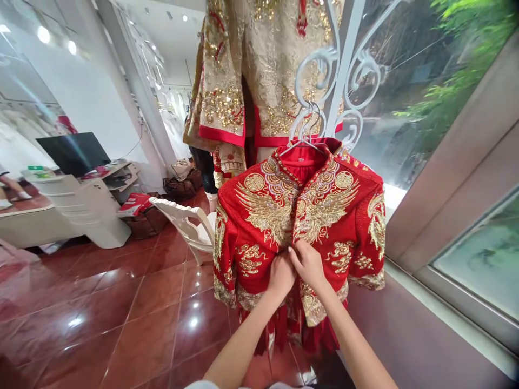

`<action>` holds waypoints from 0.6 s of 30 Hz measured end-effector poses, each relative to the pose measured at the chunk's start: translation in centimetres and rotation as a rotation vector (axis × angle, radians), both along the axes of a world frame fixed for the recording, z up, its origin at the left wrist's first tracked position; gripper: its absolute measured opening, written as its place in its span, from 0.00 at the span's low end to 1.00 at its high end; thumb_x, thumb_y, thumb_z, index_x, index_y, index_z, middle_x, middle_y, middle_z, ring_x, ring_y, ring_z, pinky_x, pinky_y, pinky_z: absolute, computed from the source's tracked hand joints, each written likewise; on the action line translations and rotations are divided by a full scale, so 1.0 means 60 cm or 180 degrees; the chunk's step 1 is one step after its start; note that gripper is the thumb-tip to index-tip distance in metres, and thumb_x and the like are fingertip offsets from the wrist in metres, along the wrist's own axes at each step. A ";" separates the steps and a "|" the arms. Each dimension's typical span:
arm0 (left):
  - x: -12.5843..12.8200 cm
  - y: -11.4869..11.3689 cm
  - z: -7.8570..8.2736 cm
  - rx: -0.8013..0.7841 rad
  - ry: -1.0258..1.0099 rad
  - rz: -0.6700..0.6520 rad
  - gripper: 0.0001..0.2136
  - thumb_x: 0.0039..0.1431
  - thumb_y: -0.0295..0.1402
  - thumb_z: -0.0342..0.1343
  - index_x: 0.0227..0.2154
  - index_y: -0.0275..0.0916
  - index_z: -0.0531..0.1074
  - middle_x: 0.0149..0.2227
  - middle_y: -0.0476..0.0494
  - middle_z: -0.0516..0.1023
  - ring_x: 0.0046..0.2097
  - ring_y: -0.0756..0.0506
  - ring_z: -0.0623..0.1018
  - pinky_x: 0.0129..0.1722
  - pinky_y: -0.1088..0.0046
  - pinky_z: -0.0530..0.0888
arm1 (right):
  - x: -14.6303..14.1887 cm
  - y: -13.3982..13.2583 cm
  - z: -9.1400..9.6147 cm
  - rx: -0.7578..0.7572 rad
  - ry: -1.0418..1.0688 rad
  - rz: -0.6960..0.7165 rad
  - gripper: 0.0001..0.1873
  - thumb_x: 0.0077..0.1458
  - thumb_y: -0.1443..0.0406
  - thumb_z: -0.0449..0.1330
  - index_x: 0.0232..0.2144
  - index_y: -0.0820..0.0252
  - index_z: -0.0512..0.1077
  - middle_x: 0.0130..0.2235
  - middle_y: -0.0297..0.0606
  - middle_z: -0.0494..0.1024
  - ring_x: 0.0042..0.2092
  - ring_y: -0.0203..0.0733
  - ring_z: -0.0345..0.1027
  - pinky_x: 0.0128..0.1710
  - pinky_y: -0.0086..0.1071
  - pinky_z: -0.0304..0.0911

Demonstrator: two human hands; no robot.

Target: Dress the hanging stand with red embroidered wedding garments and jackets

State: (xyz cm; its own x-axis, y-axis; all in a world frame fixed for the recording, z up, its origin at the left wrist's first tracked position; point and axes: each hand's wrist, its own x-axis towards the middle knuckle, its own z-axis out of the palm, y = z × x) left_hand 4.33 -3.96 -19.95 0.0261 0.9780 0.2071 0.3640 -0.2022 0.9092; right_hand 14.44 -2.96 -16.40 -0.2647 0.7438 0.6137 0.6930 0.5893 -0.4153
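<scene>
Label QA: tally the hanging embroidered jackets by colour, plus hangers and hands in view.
Red jacket: 1
Gold jacket: 1
Wire hanger: 1
Hands: 2 (left hand, right hand, both at the red jacket's front)
Total: 5

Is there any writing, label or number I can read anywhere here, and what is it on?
No text reads clearly.
On the red jacket, the round gold medallions carry a character-like emblem, too small to read.
Beside the white desk, the red packet has white marks, blurred.

Jacket (300,216) on hanger (303,141) on white stand (346,62)
</scene>
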 end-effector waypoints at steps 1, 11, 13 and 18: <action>-0.008 -0.016 -0.014 0.0063 0.0139 -0.0005 0.05 0.51 0.28 0.51 0.31 0.41 0.69 0.37 0.37 0.73 0.48 0.37 0.69 0.56 0.59 0.57 | 0.004 -0.011 -0.016 -0.0083 0.0161 0.0052 0.11 0.60 0.63 0.45 0.28 0.59 0.63 0.30 0.38 0.68 0.32 0.39 0.61 0.34 0.31 0.56; -0.078 -0.180 -0.292 -0.2833 -0.1284 0.0871 0.17 0.45 0.49 0.58 0.25 0.41 0.66 0.27 0.45 0.70 0.36 0.40 0.75 0.36 0.64 0.70 | 0.127 -0.142 -0.313 -0.2241 0.3876 -0.1777 0.37 0.36 0.55 0.67 0.48 0.54 0.58 0.49 0.41 0.67 0.45 0.45 0.67 0.42 0.36 0.65; -0.086 -0.184 -0.304 -0.2681 -0.1764 0.1007 0.18 0.42 0.47 0.62 0.32 0.43 0.67 0.38 0.42 0.73 0.44 0.41 0.75 0.40 0.65 0.71 | 0.149 -0.143 -0.338 -0.2878 0.4544 -0.1520 0.44 0.30 0.58 0.70 0.50 0.52 0.55 0.48 0.38 0.69 0.46 0.44 0.68 0.41 0.36 0.67; -0.085 -0.173 -0.297 -0.2069 -0.3480 0.1336 0.15 0.44 0.40 0.64 0.33 0.43 0.67 0.47 0.41 0.70 0.49 0.43 0.74 0.46 0.68 0.70 | 0.152 -0.149 -0.332 -0.3499 0.4878 -0.0157 0.25 0.34 0.61 0.70 0.37 0.57 0.68 0.40 0.36 0.76 0.42 0.41 0.72 0.42 0.32 0.67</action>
State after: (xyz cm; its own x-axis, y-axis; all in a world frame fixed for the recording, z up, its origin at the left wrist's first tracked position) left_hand -0.76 -14.35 -37.79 -0.1778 0.7993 -0.5740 -0.6794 0.3223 0.6593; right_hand 23.55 -11.91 -36.31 0.0077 0.9058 -0.4236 -0.5867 -0.3389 -0.7355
